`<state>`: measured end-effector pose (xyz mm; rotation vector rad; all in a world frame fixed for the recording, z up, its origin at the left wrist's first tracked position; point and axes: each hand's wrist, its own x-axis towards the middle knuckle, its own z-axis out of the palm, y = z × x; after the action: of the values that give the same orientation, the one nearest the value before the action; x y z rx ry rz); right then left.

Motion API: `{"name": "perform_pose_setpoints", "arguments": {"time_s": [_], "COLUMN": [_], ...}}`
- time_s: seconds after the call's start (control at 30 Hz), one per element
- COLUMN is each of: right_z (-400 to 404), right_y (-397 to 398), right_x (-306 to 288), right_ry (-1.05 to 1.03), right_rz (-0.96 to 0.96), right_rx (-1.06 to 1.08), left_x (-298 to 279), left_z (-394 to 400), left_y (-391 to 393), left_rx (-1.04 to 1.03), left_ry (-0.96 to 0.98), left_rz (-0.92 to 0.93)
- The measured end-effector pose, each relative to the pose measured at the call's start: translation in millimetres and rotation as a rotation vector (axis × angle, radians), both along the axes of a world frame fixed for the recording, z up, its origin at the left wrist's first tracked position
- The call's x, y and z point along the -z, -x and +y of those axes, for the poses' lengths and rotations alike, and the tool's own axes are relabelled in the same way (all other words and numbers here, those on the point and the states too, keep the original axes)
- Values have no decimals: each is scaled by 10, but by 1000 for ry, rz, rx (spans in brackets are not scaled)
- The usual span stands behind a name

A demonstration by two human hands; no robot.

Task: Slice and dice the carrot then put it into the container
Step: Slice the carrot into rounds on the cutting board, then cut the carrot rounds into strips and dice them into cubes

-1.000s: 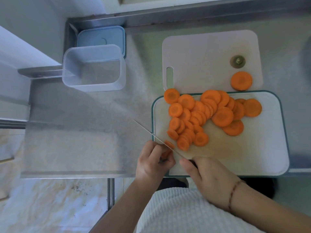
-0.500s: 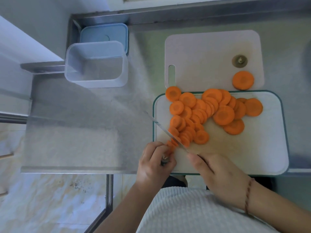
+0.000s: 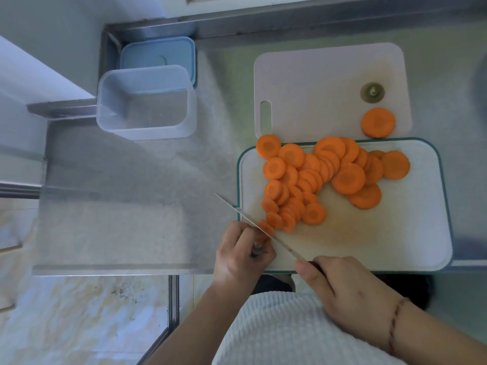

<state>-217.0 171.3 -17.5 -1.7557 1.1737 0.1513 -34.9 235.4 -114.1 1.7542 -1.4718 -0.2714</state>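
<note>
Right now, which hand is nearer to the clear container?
Left. The left hand holds the carrot stub at the green-rimmed board's near-left corner, below and right of the clear container. The right hand, gripping the knife, sits farther right and nearer the body.

Kitchen, food-preparation station. We are looking down on a brushed stainless-steel worktop (image 3: 131, 206) with a raised metal back edge. We are noting two cutting boards, one green-rimmed (image 3: 382, 246) and one plain white (image 3: 329, 83), carrot slices (image 3: 316, 180), a knife (image 3: 263, 230), a clear plastic container (image 3: 146, 101) with its blue lid (image 3: 158, 52), and marbled floor tiles (image 3: 79, 312) showing below.
</note>
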Motion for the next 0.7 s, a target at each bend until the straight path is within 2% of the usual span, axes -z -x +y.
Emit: {"name": "perform_pose_setpoints", "arguments": {"time_s": [0.13,0.2,0.33,0.43,0.53,0.6,0.7], "right_z": [-53,-126,-276,-283,-293,-319,-338], "right_y": [-206,-392,-555,-350,7,252,517], "right_x": [165,247,228,9,-216,-320,-407], "right_ry": [47,61,-26,-150,-313,-408,-419], "right_rz": [4,-56,-143,-222,-228,-224,-242], "right_rx": [15,32,75,211,352,431,537], "left_x": [31,38,27,-36,-169,-267,-430], "left_z": [-18,-29,-5,81,66,14,-135], "left_y": [1,22,15,25,-6,-60,-101], "left_rx": [5,42,79,138,79,65,56], "left_ry": [-3,36,31,-53,-152,-168,-131], "left_rz": [-19,-36,-13,4,90,118,111]}}
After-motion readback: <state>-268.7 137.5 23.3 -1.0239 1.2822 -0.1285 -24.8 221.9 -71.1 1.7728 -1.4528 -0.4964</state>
